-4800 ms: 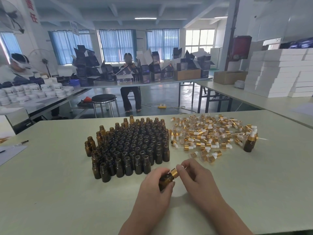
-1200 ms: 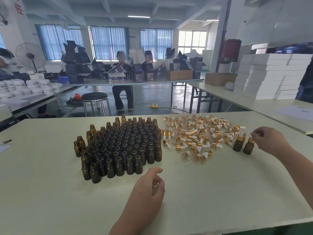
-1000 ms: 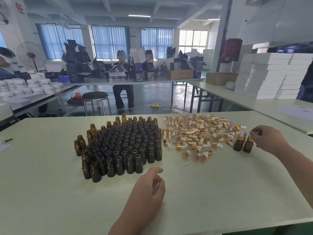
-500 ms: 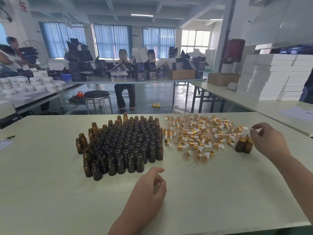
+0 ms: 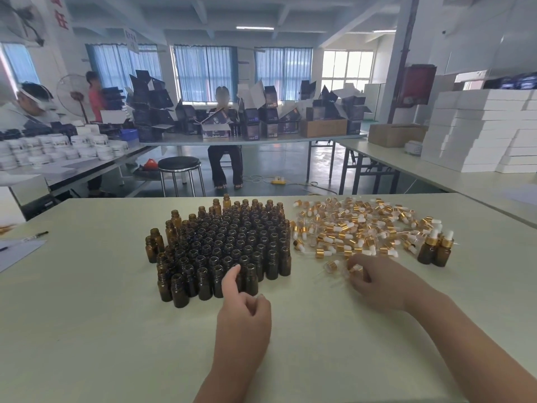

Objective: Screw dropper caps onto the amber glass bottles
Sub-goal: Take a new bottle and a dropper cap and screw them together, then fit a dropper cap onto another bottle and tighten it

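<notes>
The bottles (image 5: 226, 245) stand upright in a tight block at the middle of the table (image 5: 87, 330), long axes vertical, open mouths up. Right of them, just beside the block, the caps (image 5: 354, 228) lie in a loose heap on their sides, gold collars and white bulbs pointing every way. One loose dropper (image 5: 331, 265) lies apart at the near edge, its glass tube slanting toward me and leftward. Past the heap, two capped bottles (image 5: 434, 248) stand upright, touching, bulbs up. Nothing lies between my hands and the bottles or heap. My left hand (image 5: 244, 312) rests on the table before the block, one digit stretched straight up against a front-row bottle, the rest curled in; whether they hold anything I cannot tell. My right hand (image 5: 377, 280) lies palm down at the heap's near edge, forearm across the table, fingers curled round a cap (image 5: 356, 269). Paper (image 5: 17, 251) and a pen (image 5: 36, 235) lie far left.
</notes>
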